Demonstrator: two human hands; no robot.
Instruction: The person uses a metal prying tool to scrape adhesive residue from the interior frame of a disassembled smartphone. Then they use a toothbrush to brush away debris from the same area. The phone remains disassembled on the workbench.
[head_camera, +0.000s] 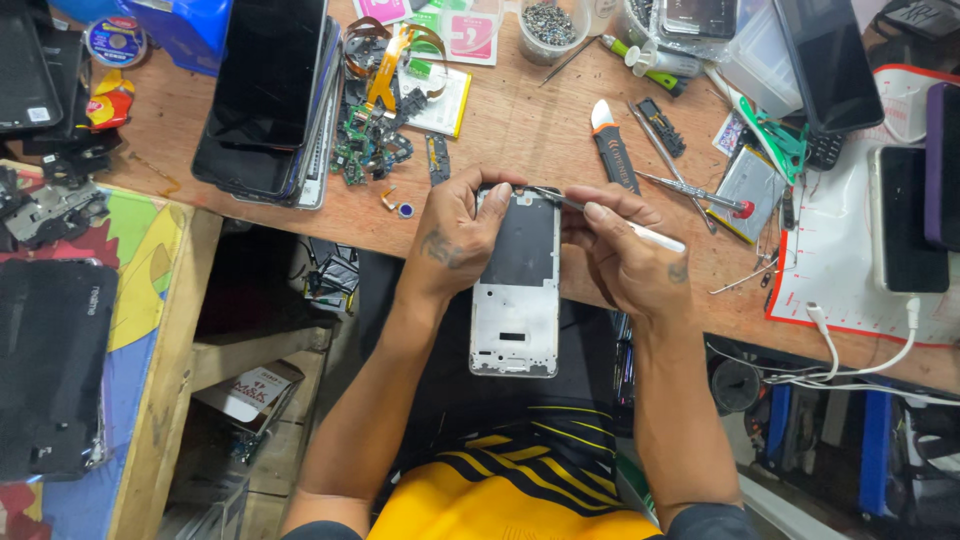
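Head view, looking down on a cluttered wooden workbench (520, 130). At the centre of the frame, a stripped phone frame (516, 290) is held over the bench's near edge, its upper end level with the bench top and its lower end hanging above the person's lap. The upper portion is a dark panel; the lower portion is pale, bare metal or plastic with small cut-outs.

The left hand (455, 240) grasps the frame's upper left edge, thumb curled over the top corner and fingers wrapped behind. The right hand (625, 260) is closed in a pen-like grip around a slim tool with a white handle (655, 237); its thin metal tip reaches the frame's top edge, just beside the left thumb.

Handling, as a judgement: the frame appears light, thin and stiff, but likely to flex or bend if twisted, since much of it is an open skeleton. Its smooth faces look slippery, so the long side rails offer the surest hold, pinched edge to edge near the top where the work is done. The cut-outs and any remaining connectors look fragile and are best kept free of finger pressure.

To the right of centre lie an orange-and-black handled tool (612, 145) and metal tweezers (690, 190). At the upper left sits a stack of dark phone screens (265, 95), with loose green circuit parts (365, 145) just beside it. White cables (860, 355) trail off the bench at the lower right.
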